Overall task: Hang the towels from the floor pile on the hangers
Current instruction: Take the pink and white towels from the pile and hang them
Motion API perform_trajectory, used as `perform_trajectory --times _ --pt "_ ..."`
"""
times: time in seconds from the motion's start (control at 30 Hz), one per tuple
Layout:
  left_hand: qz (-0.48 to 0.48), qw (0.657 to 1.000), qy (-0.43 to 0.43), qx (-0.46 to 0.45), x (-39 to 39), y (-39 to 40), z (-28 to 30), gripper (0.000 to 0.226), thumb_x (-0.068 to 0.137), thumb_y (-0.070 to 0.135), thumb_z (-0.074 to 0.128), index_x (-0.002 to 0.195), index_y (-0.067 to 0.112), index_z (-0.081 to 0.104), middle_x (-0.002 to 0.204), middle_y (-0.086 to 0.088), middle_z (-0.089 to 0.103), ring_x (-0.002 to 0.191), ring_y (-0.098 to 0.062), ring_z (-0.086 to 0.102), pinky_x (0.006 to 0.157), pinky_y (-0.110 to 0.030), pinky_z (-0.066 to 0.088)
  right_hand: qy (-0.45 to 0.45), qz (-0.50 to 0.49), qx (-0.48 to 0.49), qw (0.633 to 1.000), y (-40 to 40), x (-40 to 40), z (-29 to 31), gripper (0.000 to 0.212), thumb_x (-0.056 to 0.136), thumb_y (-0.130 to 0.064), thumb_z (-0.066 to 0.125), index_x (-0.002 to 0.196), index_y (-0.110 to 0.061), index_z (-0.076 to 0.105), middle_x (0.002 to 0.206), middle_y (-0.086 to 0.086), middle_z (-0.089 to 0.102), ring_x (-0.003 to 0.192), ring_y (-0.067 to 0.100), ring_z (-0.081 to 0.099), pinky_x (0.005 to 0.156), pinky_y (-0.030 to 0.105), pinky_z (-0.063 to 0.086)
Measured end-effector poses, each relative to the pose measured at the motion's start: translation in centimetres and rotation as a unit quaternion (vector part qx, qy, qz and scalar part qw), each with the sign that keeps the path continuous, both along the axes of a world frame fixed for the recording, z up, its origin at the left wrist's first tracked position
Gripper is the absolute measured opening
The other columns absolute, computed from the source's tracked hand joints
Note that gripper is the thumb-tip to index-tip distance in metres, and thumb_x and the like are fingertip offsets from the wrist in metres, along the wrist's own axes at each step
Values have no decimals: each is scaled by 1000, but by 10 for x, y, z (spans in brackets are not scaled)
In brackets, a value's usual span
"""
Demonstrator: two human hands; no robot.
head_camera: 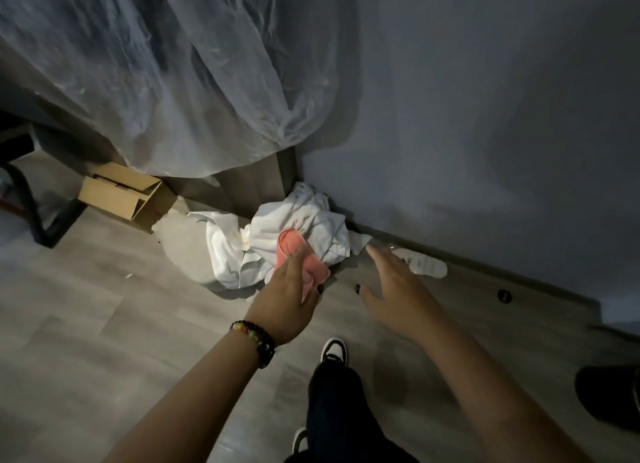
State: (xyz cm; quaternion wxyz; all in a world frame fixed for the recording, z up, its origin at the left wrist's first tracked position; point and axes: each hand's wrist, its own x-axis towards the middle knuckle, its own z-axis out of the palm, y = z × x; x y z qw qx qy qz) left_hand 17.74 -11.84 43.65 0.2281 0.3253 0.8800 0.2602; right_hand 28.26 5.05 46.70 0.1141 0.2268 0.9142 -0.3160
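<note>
A grey wall (pixel 485 99) fills the right and upper right of the frame, meeting the wood-look floor (pixel 104 306) along a baseboard. A sheet of clear plastic (pixel 156 64) drapes over the upper left. At the centre, in the corner by the wall, lies the pile of white towels (pixel 304 220), crumpled on the floor. A cardboard box (pixel 121 194) sits open at the left, under the plastic. The left hand (pixel 289 294), below the pile, has its fingers curled around a pink cloth (pixel 298 258) that rests against the white towels; a beaded bracelet (pixel 254 341) circles its wrist. The right hand (pixel 394 286), right of centre, hovers with fingers straight and spread, holding nothing. Just beyond its fingertips a white plastic bottle (pixel 424 265) lies by the baseboard. A sneaker (pixel 334 350) shows at bottom centre.
</note>
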Motion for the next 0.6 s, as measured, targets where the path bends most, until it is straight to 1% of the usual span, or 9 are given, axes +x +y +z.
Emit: perform_trajectory --times 0.13,0.17,0.27,0.4,0.5,0.6 --pt "12 999 -31 -18 -45 32 -36 71 97 28 53 153 11 12 153 -10 34 136 -23 38 101 -18 29 -26 6 -11 1000 35 -60 -29 69 97 -31 50 152 -17 13 159 2 16 147 15 12 115 27 16" --pt "12 999 -35 -22 -57 40 -47 71 97 26 53 153 10 13 153 -11 35 136 -23 38 102 -18 29 -31 9 -15 999 43 -74 -35 68 97 -30 50 152 -17 13 159 2 17 146 15 13 115 28 17" --pt "13 997 -54 -48 -89 57 -78 72 96 24 53 153 8 12 154 -13 33 138 -26 35 108 -27 30 -35 4 -25 999 61 -112 -53 66 96 -29 52 151 -15 18 156 4 24 143 18 21 112 26 21" --pt "34 992 -92 -81 -129 71 -115 75 94 25 54 154 12 11 152 -13 35 134 -29 41 106 -33 36 -27 -24 -43 998 75 -149 -81 63 93 -25 55 148 -15 26 149 5 36 137 18 33 106 25 29" --pt "34 990 -106 -92 -155 83 -144 75 93 26 56 153 13 13 152 -12 36 135 -29 41 104 -30 34 -32 -35 -57 997 82 -170 -107 63 94 -24 53 149 -16 24 151 3 34 139 16 30 107 24 27" --pt "24 988 -108 -106 -177 97 -180 75 94 23 55 153 11 11 157 -8 28 140 -25 34 103 -26 31 -43 -47 -68 996 88 -185 -138 62 96 -25 51 151 -18 22 154 1 29 141 16 27 108 26 27"
